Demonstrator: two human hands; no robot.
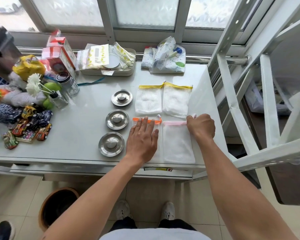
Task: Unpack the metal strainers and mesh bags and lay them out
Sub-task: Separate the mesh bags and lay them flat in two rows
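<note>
Three round metal strainers stand in a column on the white table: far (122, 97), middle (117, 119), near (111, 144). To their right lie several white mesh bags in a grid: two with yellow bands (148, 101) (176, 101), one orange-banded (158, 135), one pink-banded (177, 144). My left hand (142, 140) rests flat, fingers spread, on the orange-banded bag. My right hand (200, 127) pinches the pink bag's top right corner by its band.
A beige tray (128, 71) with empty plastic packaging sits at the back. A printed pouch (164, 59) lies at the back right. Toy cars (33, 125), jars (68, 83), boxes and cloths crowd the left. A white metal frame (235, 104) stands to the right.
</note>
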